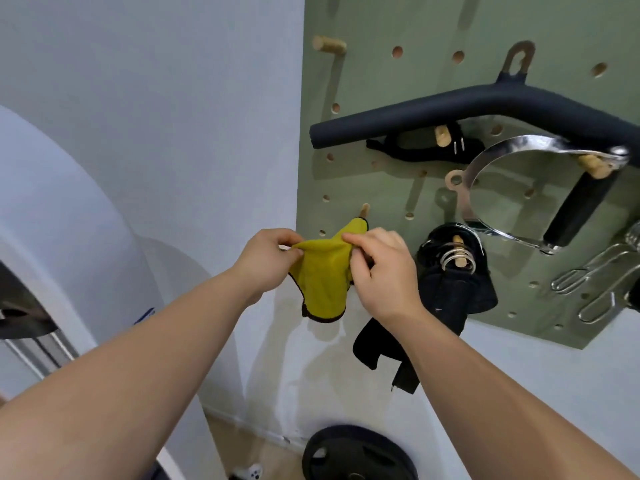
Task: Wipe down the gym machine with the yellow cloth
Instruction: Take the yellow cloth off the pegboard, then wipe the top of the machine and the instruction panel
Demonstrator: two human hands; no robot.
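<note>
By the pegboard point(381, 81), yellow cloth point(322, 275) hanging lengthwise down, left grip point(266, 261) and right grip point(384, 275) pinching its top.

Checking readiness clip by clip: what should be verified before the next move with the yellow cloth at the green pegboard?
1. Left hand pinches the yellow microfibre cloth: ok.
2. Right hand pinches it too: ok.
3. Cloth off the small wooden peg: cannot tell; top corner reaches it.
4. Cloth spread for wiping: not ok, bunched.
5. White curved housing, left, is the machine: cannot tell.
</note>
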